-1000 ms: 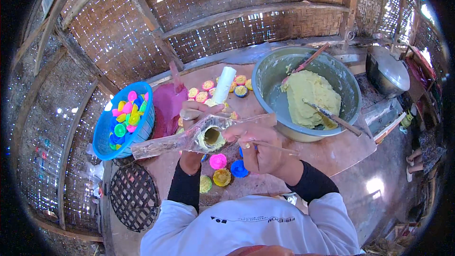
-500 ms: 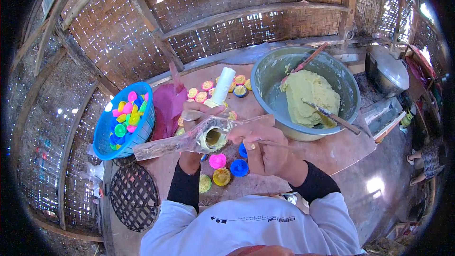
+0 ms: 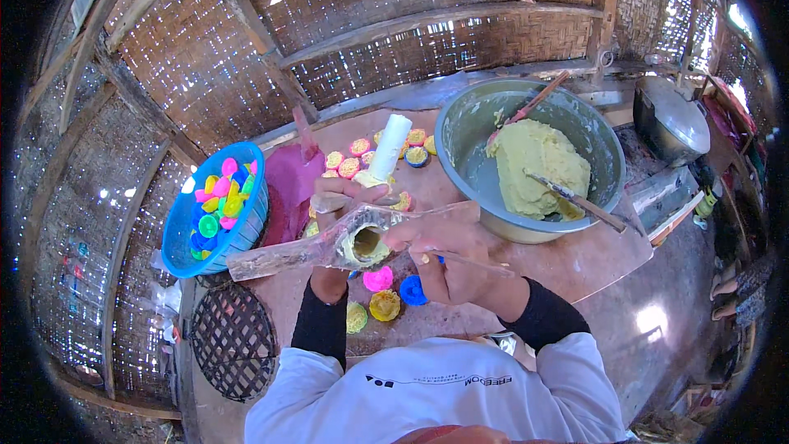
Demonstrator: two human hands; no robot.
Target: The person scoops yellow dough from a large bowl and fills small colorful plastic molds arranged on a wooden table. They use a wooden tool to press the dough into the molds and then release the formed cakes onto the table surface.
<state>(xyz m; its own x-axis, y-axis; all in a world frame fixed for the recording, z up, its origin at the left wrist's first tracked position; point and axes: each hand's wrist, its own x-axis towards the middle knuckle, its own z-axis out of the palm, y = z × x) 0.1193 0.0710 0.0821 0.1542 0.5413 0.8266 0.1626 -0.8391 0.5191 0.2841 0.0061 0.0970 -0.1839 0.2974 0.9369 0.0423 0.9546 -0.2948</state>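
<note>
A wooden press (image 3: 279, 259), a long bar with a round hole at its middle, is held up in front of me. Pale dough (image 3: 368, 253) is smeared round the hole's rim, and the hole looks hollow. My left hand (image 3: 339, 197) is wrapped round the press from its far side. In my right hand (image 3: 452, 259) is a thin stick (image 3: 485, 264), its fingers beside the hole; the stick's other end is hidden. Beyond the press stands a white cylinder (image 3: 389, 148) with dough at its near end. Small pink, yellow and blue cups (image 3: 378, 279) lie below the hands.
Several filled cups (image 3: 349, 168) lie farther back on the table (image 3: 567, 267). A big basin (image 3: 465, 160) at the right holds a dough mound (image 3: 542, 168) and two sticks. At the left are a blue basket (image 3: 177, 238) of coloured cups and a black lattice (image 3: 232, 341). A lidded pot (image 3: 674, 123) stands far right.
My right hand has shifted a little left, closer to the press's hole, with the stick. The press, still in my left hand, has moved only slightly.
</note>
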